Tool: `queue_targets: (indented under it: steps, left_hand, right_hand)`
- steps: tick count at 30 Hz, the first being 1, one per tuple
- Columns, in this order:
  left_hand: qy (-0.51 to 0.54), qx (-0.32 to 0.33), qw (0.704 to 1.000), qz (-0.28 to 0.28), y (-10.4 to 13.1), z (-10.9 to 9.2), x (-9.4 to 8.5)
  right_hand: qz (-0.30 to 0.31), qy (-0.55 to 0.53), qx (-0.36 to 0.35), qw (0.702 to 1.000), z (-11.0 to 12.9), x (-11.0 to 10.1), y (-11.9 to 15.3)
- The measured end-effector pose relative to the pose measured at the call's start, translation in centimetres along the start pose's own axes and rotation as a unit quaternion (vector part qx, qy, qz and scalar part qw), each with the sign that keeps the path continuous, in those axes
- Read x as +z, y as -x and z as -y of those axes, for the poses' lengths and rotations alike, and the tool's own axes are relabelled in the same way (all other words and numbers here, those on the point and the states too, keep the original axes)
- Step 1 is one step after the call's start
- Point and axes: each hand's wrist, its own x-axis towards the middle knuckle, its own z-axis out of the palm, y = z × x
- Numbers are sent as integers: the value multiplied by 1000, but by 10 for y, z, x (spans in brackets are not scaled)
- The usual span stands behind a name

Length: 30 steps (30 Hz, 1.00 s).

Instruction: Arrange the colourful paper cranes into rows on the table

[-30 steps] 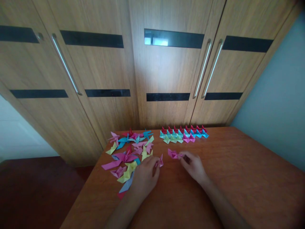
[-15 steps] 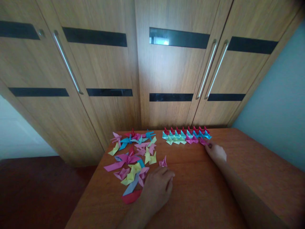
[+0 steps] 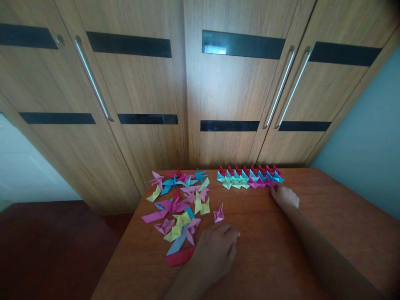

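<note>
Folded paper pieces stand in close rows at the table's back: red ones [image 3: 245, 169] behind, light blue and blue ones [image 3: 237, 177] in the middle, pale green ones [image 3: 227, 183] and magenta ones [image 3: 256, 182] in front. My right hand [image 3: 286, 197] is at the front row's right end, its fingertips closed on a magenta piece [image 3: 270, 181]. A single pink piece [image 3: 218, 214] stands just beyond my left hand [image 3: 218, 250], which hovers or rests with curled, slightly parted fingers and nothing visible in them. Left of it lies a loose pile of coloured folded paper [image 3: 170, 207].
The brown table [image 3: 259, 250] meets a wooden wardrobe [image 3: 156, 146] with long metal handles along its back edge. A pale blue wall [image 3: 368, 133] rises at the right. Dark red floor [image 3: 62, 241] shows at the left.
My right hand has moved the magenta piece left, up against the other magenta ones. The view has shifted slightly. My left hand is a little farther from the single pink piece.
</note>
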Motion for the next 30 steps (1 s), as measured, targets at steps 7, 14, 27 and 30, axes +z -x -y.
queue_targets:
  steps: [7, 14, 27, 30]
  left_hand:
    - [6, 2, 1000, -3, -1, 1, 1]
    - [26, -18, 995, -93, -4, 17, -5]
    - [-190, -210, 940, -189, -37, 130, -88]
    - [-209, -210, 945, -140, -53, 145, -89]
  right_hand:
    - [-9, -30, 5, 1000, -5, 1, 12]
    - [28, -20, -48, 998, 9, 0, 55]
    - [25, -67, -179, 981, 31, 1, 90]
    - [21, -94, -185, 978, 29, 2, 88]
